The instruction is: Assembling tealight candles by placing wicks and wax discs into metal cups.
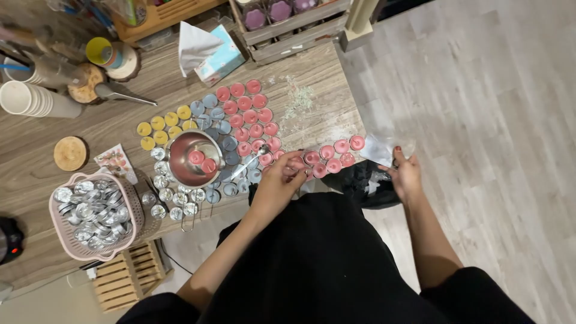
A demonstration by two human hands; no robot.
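Pink tealight candles [333, 157] lie in rows on a wooden table [96, 126], running out to its near edge. My left hand [277, 183] rests at that edge, its fingers curled over one pink tealight [298, 163]. A metal spoon [249, 163] lies just left of those fingers. Beyond the table's corner, my right hand [405, 175] pinches a clear plastic bag [376, 147] that hangs open beside the last pink candles. Grey-blue tealights [210, 103] and yellow ones [158, 123] sit further left.
A steel bowl [180, 157] holds two pink candles. A pink basket [135, 207] is full of empty metal cups, and more cups [175, 198] stand beside it. A tissue box [223, 59], stacked paper cups [27, 99], a wooden coaster [70, 153] and crates [288, 27] ring the table.
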